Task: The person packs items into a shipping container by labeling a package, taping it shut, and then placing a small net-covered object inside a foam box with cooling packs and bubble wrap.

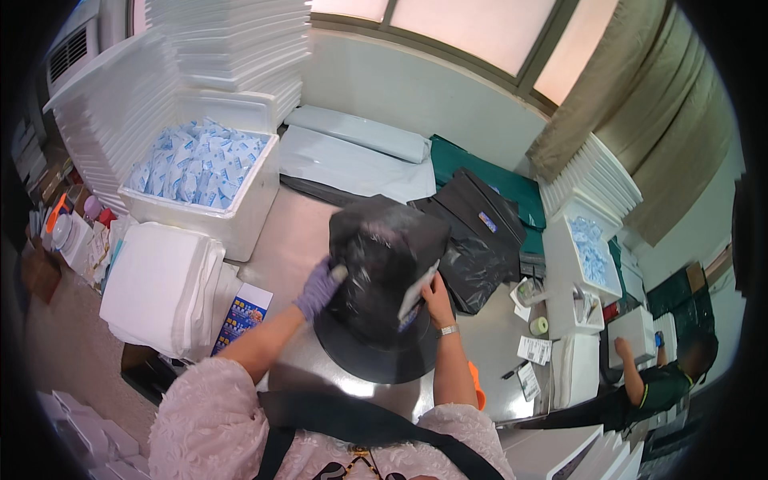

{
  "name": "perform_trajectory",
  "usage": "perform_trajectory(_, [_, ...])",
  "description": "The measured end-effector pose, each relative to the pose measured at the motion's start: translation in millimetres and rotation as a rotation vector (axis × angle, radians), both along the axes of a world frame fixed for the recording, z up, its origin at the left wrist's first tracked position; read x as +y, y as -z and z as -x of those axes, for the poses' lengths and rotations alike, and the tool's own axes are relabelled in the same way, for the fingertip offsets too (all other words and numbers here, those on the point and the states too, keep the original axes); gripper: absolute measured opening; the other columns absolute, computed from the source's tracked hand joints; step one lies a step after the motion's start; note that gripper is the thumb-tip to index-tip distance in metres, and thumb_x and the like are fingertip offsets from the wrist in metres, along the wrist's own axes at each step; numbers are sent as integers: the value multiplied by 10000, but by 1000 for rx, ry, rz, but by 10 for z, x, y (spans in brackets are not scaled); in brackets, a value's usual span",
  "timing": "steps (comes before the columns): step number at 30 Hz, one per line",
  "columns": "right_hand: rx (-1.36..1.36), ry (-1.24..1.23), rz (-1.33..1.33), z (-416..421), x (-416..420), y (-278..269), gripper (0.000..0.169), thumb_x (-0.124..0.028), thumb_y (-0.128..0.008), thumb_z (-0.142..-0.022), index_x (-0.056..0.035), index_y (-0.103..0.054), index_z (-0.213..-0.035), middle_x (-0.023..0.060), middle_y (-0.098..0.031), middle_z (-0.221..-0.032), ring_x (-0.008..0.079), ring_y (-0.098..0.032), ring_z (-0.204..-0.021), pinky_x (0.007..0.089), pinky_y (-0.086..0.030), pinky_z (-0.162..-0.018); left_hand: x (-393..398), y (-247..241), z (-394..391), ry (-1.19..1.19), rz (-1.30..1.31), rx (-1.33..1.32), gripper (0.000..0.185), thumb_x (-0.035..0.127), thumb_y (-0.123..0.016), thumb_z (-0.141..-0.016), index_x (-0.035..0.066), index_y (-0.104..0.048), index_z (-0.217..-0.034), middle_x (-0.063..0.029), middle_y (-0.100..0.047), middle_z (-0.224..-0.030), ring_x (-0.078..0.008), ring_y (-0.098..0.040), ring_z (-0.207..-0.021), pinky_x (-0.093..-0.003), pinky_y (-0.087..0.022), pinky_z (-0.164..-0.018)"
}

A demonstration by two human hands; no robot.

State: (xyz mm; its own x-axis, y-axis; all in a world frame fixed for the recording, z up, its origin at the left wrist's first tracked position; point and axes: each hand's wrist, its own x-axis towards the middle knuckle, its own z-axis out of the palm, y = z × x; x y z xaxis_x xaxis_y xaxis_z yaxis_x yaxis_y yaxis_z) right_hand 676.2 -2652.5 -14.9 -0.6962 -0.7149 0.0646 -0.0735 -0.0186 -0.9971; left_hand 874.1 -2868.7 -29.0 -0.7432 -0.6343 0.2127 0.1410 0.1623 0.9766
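A bulky black plastic bag [378, 264] stands before me on a round black base [384, 360], on a shiny metal table. My left hand [321, 291], in a thin purple glove, presses against the bag's left side with the thumb on top. On the other side, my bare right hand [438, 303] pinches a white slip with some blue print [415, 300] against the bag. A metal-band watch [447, 330] sits on that wrist. Whatever fills the bag is hidden. Just right of it lie flat black bags [474, 240], one bearing a small coloured sticker.
A foam box [258, 198] heaped with blue-and-white packets stands back left, near white cloth-like sheets [162, 288] and blue printed cards [243, 318]. At right are labels [533, 350], a pen [514, 370], a tape roll [539, 326] and another foam box [606, 288]. A co-worker [654, 384] handles a white box [631, 337].
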Motion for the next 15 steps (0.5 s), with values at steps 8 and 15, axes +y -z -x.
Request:
perform_trajectory(8, [465, 89, -67, -223, -2097, -560, 318, -235, -573, -878, 21, -606, -1064, 154, -639, -863, 246, -613, -847, 332, -483, -736, -2525, -374, 146, -538, 211, -254, 451, 274, -583, -859, -26, -517, -1190, -169, -609, -1086, -255, -579, -1009, -337, -428, -899])
perform_trajectory(15, [-276, 36, 317, -972, -1160, -1151, 246, 5, -500, -883, 28, -546, -1124, 115, -597, -1043, 244, -611, -994, 339, -506, -852, -643, -543, -212, -163, -56, 320, 317, 112, -639, -822, 6, -557, -1109, -109, -603, -998, -200, -576, -949, -321, -451, -867])
